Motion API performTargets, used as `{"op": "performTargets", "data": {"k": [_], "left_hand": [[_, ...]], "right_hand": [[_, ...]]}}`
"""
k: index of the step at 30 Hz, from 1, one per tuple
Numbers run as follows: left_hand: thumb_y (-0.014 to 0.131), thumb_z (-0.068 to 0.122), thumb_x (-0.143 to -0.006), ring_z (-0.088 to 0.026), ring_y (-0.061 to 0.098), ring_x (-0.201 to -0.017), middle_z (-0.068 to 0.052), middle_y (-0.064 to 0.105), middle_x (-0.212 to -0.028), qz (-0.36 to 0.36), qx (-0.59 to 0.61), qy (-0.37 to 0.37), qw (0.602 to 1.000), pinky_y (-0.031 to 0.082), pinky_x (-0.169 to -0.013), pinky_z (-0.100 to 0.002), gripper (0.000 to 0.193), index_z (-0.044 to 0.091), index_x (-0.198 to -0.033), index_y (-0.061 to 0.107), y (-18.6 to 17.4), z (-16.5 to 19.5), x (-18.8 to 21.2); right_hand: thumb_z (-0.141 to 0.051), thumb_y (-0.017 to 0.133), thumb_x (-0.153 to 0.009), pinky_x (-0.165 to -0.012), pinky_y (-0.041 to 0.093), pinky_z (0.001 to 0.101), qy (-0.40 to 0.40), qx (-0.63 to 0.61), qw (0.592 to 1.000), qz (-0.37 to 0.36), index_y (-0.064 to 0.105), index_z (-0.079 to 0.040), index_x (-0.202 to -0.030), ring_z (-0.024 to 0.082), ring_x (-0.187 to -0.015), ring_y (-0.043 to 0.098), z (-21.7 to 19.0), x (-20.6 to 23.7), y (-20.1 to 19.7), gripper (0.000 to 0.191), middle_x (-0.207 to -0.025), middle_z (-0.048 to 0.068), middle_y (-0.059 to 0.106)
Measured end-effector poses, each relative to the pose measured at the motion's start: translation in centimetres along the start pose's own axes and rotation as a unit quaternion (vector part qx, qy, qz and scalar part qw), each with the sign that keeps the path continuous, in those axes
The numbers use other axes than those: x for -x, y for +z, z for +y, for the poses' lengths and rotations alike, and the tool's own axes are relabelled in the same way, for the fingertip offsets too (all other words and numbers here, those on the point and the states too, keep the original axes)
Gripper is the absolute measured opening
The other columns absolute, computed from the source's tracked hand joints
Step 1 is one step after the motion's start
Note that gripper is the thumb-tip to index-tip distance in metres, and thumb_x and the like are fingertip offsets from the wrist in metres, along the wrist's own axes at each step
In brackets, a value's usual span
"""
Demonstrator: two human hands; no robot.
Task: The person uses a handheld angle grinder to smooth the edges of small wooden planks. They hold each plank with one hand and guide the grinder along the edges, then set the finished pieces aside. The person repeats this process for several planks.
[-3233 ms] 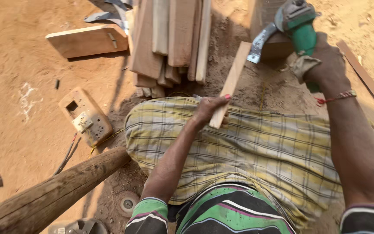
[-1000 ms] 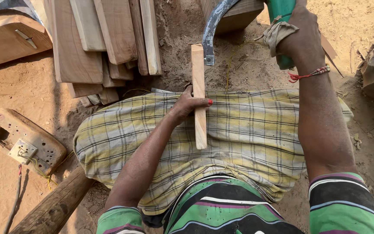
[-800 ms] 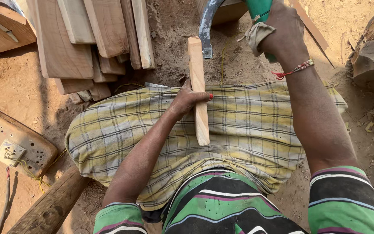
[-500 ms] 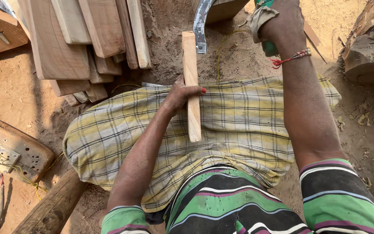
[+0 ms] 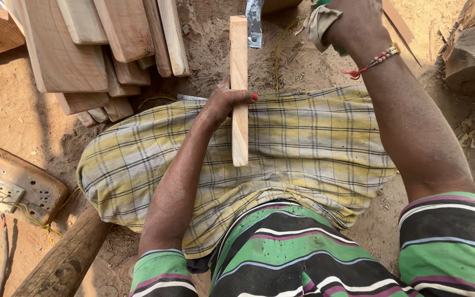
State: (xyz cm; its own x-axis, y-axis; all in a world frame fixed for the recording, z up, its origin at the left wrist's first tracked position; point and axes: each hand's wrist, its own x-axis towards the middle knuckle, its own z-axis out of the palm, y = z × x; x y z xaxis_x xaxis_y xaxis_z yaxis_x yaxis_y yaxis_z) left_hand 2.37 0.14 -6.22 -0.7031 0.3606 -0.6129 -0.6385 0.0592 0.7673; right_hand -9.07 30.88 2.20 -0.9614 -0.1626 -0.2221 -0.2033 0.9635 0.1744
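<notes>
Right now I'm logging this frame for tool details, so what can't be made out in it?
- Head view: the green tool in the right hand is cut off by the top edge; only its metal guard shows.
- Left hand: its fingers wrap behind the wooden strip, mostly hidden.
- Legs: covered by the checked cloth.

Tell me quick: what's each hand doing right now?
Left hand: closed on the wooden strip, which lies over the checked cloth.
Right hand: closed on a green tool handle, mostly out of view.
</notes>
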Motion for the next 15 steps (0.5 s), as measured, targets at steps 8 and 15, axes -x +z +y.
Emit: {"op": "performTargets", "data": {"k": [8,15], "left_hand": [[0.08,0.047,-0.056,-0.029,0.071,-0.091,-0.02,0.068,-0.101,0.02,-0.022,0.016,0.999,0.06,-0.083,-0.044,0.111,-0.003,-0.147,0.042,-0.4,0.2,-0.4],[0.082,0.044,-0.056,-0.028,0.073,-0.09,-0.02,0.07,-0.1,0.023,-0.011,0.01,1.0,0.063,-0.084,-0.041,0.112,-0.007,-0.145,0.036,-0.7,-0.2,-0.9]], "right_hand": [[-0.022,0.087,-0.089,-0.064,0.062,0.041,0.031,-0.052,0.998,-0.035,0.069,0.005,-0.107,0.029,-0.07,0.075,-2.6,1.3,-2.8,0.037,-0.079,0.018,0.07],[-0.013,0.092,-0.064,-0.064,0.063,0.0425,-0.022,-0.038,0.999,0.012,0.065,0.003,-0.113,0.03,-0.074,0.074,-3.8,3.7,-3.9,0.058,-0.083,0.019,0.069]]}}
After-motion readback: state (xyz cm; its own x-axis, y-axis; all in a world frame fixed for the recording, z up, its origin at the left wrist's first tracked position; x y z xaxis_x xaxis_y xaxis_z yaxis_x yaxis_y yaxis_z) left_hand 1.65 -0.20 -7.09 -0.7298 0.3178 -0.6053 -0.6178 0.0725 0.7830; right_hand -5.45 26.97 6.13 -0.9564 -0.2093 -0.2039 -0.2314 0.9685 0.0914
